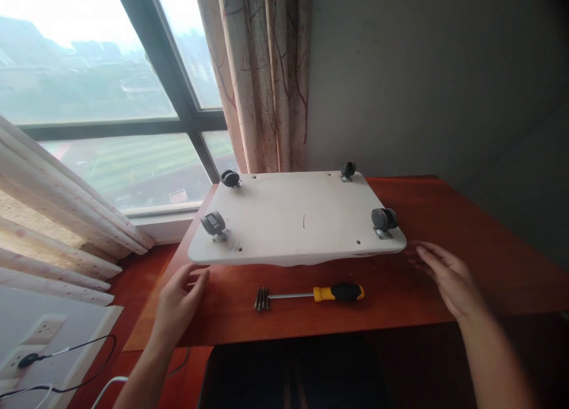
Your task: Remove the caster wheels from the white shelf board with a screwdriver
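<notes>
A white board with rounded corners lies flat on the reddish-brown table, a black swivel caster and others like it standing up near its corners. My left hand is beside the board's near left corner, thumb and fingers apart and nothing seen in them. Off the near right corner, my right hand has its fingers loosely extended; whether the fingertips touch the board's edge is unclear. Between the hands, in front of the board, lies a yellow-and-black screwdriver. Its tip meets several short screws laid side by side.
The wooden table extends to the right of the board. Behind stand a grey wall and a patterned curtain, with a window at left. A dark chair is at the near edge. Cables run from a wall socket at lower left.
</notes>
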Available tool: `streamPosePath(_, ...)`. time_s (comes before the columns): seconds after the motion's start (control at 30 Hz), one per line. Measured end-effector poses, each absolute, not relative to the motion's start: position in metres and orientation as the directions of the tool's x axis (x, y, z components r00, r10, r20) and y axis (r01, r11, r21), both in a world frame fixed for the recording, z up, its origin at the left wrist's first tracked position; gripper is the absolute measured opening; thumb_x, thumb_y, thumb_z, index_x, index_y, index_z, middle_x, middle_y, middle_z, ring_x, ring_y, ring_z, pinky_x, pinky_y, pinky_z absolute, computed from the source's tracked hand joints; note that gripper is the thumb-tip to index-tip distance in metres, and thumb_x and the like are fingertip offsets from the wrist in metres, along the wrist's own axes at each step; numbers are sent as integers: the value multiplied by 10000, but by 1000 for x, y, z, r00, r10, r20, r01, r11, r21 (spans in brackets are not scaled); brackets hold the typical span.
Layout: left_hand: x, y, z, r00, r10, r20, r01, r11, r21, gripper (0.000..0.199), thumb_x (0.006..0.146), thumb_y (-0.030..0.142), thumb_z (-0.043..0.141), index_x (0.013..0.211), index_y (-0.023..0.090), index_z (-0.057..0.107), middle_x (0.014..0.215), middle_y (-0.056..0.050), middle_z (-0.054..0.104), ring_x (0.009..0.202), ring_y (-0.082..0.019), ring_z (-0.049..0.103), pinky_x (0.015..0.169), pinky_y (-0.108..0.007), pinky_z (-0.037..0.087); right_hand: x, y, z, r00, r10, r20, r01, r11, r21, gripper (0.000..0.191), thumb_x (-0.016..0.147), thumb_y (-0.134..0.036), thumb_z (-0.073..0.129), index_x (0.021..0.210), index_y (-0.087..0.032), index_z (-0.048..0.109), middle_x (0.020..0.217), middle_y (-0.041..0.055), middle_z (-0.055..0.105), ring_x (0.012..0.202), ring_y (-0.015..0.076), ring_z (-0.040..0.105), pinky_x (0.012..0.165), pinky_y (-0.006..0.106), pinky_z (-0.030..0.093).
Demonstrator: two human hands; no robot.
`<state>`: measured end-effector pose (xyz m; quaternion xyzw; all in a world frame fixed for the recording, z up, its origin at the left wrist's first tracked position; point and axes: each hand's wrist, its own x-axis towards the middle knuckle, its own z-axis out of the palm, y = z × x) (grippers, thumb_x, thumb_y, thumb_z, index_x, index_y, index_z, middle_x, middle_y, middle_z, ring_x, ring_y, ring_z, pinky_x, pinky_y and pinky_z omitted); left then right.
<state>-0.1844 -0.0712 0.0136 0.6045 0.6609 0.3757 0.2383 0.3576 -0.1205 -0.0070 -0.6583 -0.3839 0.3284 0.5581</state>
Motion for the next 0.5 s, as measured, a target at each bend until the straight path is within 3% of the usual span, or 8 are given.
streamPosePath(0.1,-205,-40,26,-259,959,118,569,52,821,429,838,481,604,1103,147,654,798,-5,670,737,-176,628,645,-236,490,366,-96,-5,479,877,-29,124,-100,-987,387,777,-521,743,1045,-240,744,1025,68,747,843,200,683,703,300,563)
streamPosePath(0.23,-209,10,51,-201,978,59,422,32,906,520,921,438,531,1236,32,611,959,1,655,784,-85,555,719,-182,413,364,-51,10,400,915,-53,130,-113,-985,424,729,-569,750,956,-212,743,1038,79,745,931,235,680,726,304,542)
streamPosePath(0.3,-205,36,58,-157,987,10,384,52,922,552,939,464,498,1245,20,611,940,16,644,733,-47,534,729,-183,394,360,-28,17,368,928,-52,145,-112,-983,436,712,-592,749,883,-192,724,981,83,748,897,234,678,687,290,526)
streamPosePath(0.37,-202,59,60,-135,991,-26,346,72,936,613,927,534,485,1199,4,628,940,-16,673,708,-57,565,718,-203,416,354,-9,23,321,945,-60,143,-111,-983,461,712,-620,734,830,-176,699,887,84,740,816,223,671,627,280,504)
streamPosePath(0.43,-199,77,59,-100,992,-76,284,101,953,665,813,654,582,1042,38,684,873,-68,716,679,-128,620,648,-237,483,348,4,27,299,950,-89,110,-127,-986,470,716,-636,724,793,-175,677,786,71,718,721,208,655,569,277,485)
streamPosePath(0.5,-196,88,58,-54,989,-138,187,146,971,612,729,667,660,930,91,700,808,-88,731,672,-190,666,610,-279,527,342,12,30,315,941,-128,78,-160,-984,443,732,-626,718,756,-187,662,705,53,691,641,197,633,530,278,475)
